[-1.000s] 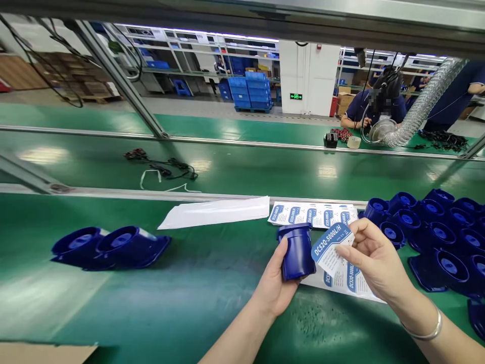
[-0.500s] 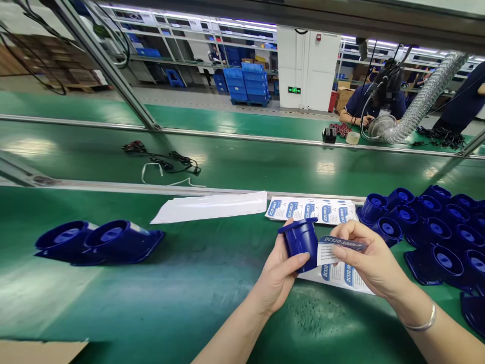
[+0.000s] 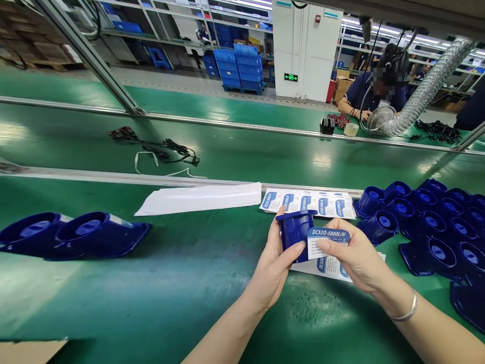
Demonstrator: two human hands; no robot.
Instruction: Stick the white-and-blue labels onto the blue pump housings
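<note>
Fingers (image 3: 293, 252) of the left hand (image 3: 270, 273) clasp a blue cup-shaped part (image 3: 295, 231) above the green table (image 3: 182, 288) in the head view; the right hand (image 3: 361, 259) pinches a printed label (image 3: 328, 234) at its side, contact unclear. Blue housings (image 3: 432, 221) stand rightward.

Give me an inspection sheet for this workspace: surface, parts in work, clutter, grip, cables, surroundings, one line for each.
Surface: green, shiny bench, with a speckled patch in front of the hands.
Parts in work: one blue part and one loose label; label sheets behind; many blue housings at right, two more at left.
Clutter: white paper by the rail; cardboard at the near left edge.
Grip: left hand holds the blue part; right hand pinches the label. Label contact with the part: cannot tell.
Cables: black cables beyond the rail.
Surroundings: a co-worker, a silvery duct, stacked blue crates.
</note>
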